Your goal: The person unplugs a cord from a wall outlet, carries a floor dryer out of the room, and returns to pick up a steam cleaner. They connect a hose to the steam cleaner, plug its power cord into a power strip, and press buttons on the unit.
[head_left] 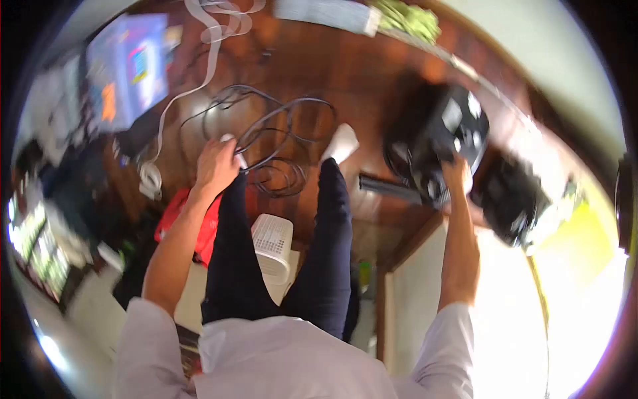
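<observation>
A dark cable (289, 110) lies in loose loops on the wooden floor. My left hand (218, 166) is closed on part of it, with a pale piece showing by the fingers. On the right, my right hand (456, 174) reaches to a black bag or case (455, 126) with pale patches, touching its near side. The fingers there are blurred and partly hidden, so their grip is unclear. A smaller coil of cable (282, 178) rests near my left leg.
A white basket (272, 236) stands between my legs, near a red bag (179, 216). At upper left are a clear bin (129, 70) and a white cord (161, 126). Another black bag (510, 199) is at the right. A dark bar (389, 187) lies on the floor.
</observation>
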A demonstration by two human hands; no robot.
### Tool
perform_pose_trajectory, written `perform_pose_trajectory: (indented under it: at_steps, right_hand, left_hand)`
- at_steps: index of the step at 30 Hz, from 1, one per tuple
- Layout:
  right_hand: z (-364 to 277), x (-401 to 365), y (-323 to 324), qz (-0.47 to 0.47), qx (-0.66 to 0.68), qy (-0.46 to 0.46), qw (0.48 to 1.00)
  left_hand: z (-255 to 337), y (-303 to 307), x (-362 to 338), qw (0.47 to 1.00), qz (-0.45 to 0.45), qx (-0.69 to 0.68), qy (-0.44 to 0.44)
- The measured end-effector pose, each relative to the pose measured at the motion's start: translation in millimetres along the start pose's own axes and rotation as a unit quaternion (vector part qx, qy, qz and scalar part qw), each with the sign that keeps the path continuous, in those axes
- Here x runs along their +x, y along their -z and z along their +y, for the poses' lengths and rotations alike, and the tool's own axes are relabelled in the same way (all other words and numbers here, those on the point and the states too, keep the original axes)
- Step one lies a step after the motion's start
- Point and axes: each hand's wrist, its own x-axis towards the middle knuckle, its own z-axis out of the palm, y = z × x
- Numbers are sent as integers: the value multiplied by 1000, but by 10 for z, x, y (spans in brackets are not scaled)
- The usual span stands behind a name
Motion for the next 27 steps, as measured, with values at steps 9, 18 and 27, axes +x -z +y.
perform_pose_trajectory:
  at_steps: [9,18,27]
  right_hand:
    - [-237,-1120,1009,-65,-106,82,989]
    - [-1104,-2569,1845,9,-156,93,983]
    - [-2596,-3775,2201,74,-212,200,954]
  left_hand:
    - [-549,1067,-1071,964,179,-110,165]
    - [-1393,1750,-2692,821,416,-234,314]
    - [-2559,2714,-4846,715,584,-250,290]
